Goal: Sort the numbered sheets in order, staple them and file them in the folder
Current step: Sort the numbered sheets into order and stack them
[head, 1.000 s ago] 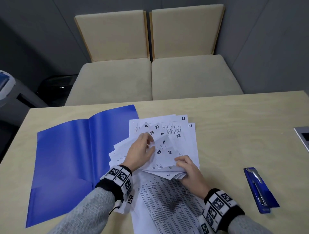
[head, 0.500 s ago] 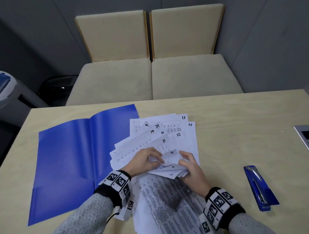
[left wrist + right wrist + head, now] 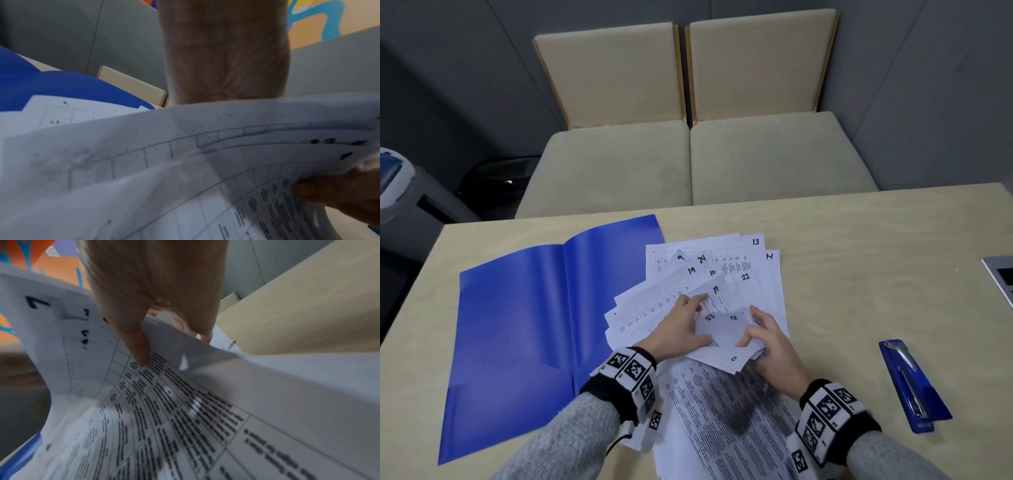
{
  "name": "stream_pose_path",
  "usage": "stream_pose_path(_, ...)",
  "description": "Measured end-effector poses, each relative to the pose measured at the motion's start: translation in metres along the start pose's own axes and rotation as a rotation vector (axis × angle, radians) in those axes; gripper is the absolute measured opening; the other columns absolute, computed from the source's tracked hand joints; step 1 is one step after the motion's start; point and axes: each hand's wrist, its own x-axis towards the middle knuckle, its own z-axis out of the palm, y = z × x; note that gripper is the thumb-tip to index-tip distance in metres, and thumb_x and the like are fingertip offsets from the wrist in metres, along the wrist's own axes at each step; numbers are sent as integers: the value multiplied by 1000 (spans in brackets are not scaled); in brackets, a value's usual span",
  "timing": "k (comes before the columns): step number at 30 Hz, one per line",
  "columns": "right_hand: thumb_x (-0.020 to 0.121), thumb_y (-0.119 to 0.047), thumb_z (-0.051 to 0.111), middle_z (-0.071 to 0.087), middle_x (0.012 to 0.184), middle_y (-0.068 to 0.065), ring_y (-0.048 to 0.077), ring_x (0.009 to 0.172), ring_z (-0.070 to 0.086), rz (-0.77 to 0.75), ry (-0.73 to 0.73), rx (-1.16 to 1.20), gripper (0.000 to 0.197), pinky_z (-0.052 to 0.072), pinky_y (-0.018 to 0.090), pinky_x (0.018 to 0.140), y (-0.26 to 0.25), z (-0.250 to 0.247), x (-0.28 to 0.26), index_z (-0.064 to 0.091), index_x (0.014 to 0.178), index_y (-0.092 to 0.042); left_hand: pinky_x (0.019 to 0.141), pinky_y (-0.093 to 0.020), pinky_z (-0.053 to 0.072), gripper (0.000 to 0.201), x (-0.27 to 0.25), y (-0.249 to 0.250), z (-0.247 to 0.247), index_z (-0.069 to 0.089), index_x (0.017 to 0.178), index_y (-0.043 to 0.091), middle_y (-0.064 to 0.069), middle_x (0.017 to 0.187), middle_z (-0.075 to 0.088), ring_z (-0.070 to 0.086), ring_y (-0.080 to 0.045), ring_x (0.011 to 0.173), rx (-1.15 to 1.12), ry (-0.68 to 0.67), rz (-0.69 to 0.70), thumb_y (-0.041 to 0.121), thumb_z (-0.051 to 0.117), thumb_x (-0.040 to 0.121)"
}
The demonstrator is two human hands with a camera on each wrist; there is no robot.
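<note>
Numbered sheets (image 3: 726, 270) lie fanned out mid-table, with 9, 24, 19, 10, 22, 11, 13 and 14 showing. My left hand (image 3: 688, 318) lies on the fan, fingers stretched toward sheet 11 and thumb along the edge of a raised bundle. My right hand (image 3: 756, 329) pinches that bundle at its corners, where 23, 12 and 8 show. In the right wrist view the thumb (image 3: 139, 345) presses a printed sheet (image 3: 185, 402) against the fingers behind. The open blue folder (image 3: 517, 325) lies to the left. A blue stapler (image 3: 911, 383) lies to the right.
A printed sheet (image 3: 722, 428) lies under my wrists at the front edge of the wooden table (image 3: 859, 257). Two beige seats (image 3: 688, 164) stand beyond the far edge. A grey device (image 3: 1001, 277) pokes in at the right edge.
My left hand drew back from sheet 9 to the raised corners, then stretched forward toward sheet 11. Sheet 23 shows again. My right hand kept hold of the bundle and raised it slightly.
</note>
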Motion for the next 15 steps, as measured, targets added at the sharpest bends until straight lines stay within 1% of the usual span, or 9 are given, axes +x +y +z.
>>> stream_pose_path(1,77,-1,69,20,155,3,16,143,25,1,3,-4,25,27,23,103,0,0,1,61,74,-25,93,-22,39,76,3,0,1,30,144,18,-4,128,41,47,-15,116,17,-17,-46,29,70,81)
stream_pose_path(2,77,-1,69,20,155,3,16,143,25,1,4,-6,24,28,23,103,0,0,2,61,74,-24,95,-25,39,77,5,0,1,28,145,16,-7,130,42,47,-18,117,31,-29,-82,29,69,81)
stream_pose_path(3,77,-2,70,20,155,3,15,143,25,-1,5,-7,23,28,23,103,0,0,2,61,75,-23,94,-27,40,77,7,-1,2,28,145,15,-8,129,46,49,-20,115,41,-33,-111,29,69,81)
stream_pose_path(5,77,-3,71,21,154,3,15,143,25,-9,3,-7,24,29,24,105,1,0,4,60,74,-25,89,-29,41,73,10,-3,2,32,142,16,-7,124,52,51,-20,107,50,-12,-154,31,69,81)
stream_pose_path(6,77,-4,71,23,154,2,15,142,27,-13,0,-5,25,30,25,106,2,0,5,59,74,-26,90,-29,41,70,11,-4,2,36,140,18,-6,123,51,49,-20,108,78,18,-166,33,69,80)
stream_pose_path(8,76,-6,72,28,152,1,14,140,31,-25,-3,-5,26,32,28,108,5,1,7,60,73,-28,97,-33,38,62,11,-9,3,47,133,22,-5,127,41,37,-22,120,174,94,-169,39,69,77)
stream_pose_path(10,75,-7,73,32,149,0,11,139,34,-30,1,-7,24,34,30,108,6,1,9,61,73,-27,102,-38,35,55,10,-13,3,54,125,25,-4,133,34,29,-23,125,214,126,-160,41,69,75)
stream_pose_path(13,75,-2,71,32,149,0,10,138,35,-23,1,-18,24,33,28,108,6,1,10,62,73,-25,104,-39,35,47,7,-15,1,55,121,24,-6,139,34,29,-23,128,190,103,-128,38,66,78)
stream_pose_path(15,74,2,69,32,148,0,10,139,33,-23,-2,-22,26,32,24,105,6,1,10,62,74,-22,106,-35,33,44,4,-14,0,54,124,22,-8,144,32,29,-23,131,178,100,-97,35,63,82)
